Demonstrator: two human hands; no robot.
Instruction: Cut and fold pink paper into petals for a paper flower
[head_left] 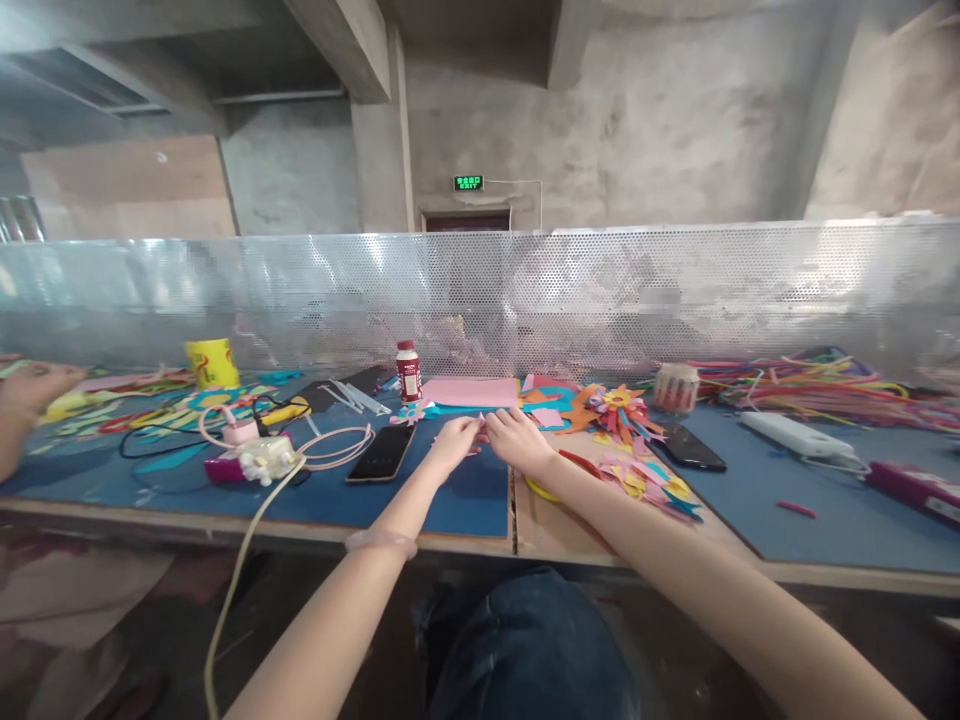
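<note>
My left hand (456, 442) and my right hand (517, 438) meet over the middle of the table, fingers pinched together. Between their fingertips shows the tip of a small pink paper piece (481, 417); most of it is hidden by the fingers. Just behind my hands lie pink paper sheets (472, 392) and a pink and blue paper flower (412, 412). To the right of my right hand sit a large orange, yellow and pink paper flower (616, 405) and a heap of cut paper pieces (637, 478). A black phone (382, 453) rests left of my left hand.
A red-capped bottle (408, 372) stands at the back. On the left are a power strip (251, 460) with cables, a yellow tub (213, 363) and another person's hand (37, 385). Rightward lie a second phone (691, 447), a jar (676, 388), colourful strips (810, 385) and a white strip-shaped device (796, 434).
</note>
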